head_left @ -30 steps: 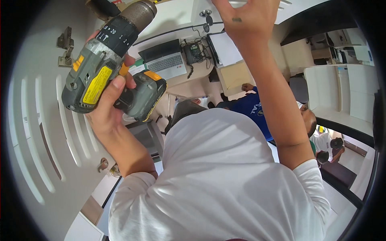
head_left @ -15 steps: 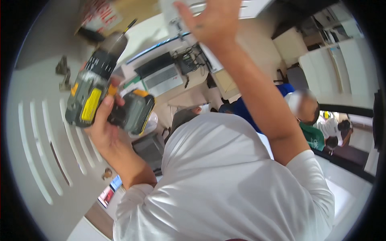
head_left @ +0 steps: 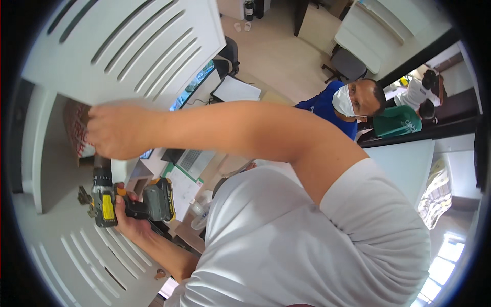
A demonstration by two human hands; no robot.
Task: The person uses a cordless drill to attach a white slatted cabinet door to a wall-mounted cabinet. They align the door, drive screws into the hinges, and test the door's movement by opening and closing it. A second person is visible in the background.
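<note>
My left hand [head_left: 130, 215] is wrapped round the grey and yellow cordless drill [head_left: 106, 204], held pointing upward beside a metal hinge [head_left: 84, 197] on the slotted white lower door [head_left: 51, 220]. My right hand [head_left: 115, 133] reaches across into the cabinet opening, its fingers curled just above the drill chuck; they partly hide the drill's tip and whatever they grip. Behind these fingers sits a red-printed cardboard piece [head_left: 75, 137]. Another slotted white door [head_left: 199, 25] stands open above my right hand.
Below my right arm are a laptop [head_left: 197, 163], papers [head_left: 186, 192] and a desk with a white sheet [head_left: 238, 89] beyond. A masked co-worker in blue [head_left: 319, 105], a person in green [head_left: 394, 120] and another in white [head_left: 411, 92] are at the right. An office chair [head_left: 348, 66] stands behind.
The view has turned. My right hand has swung from high on the right across to the cabinet at the left, fingers now curled. My left hand with the drill sits lower, below it.
</note>
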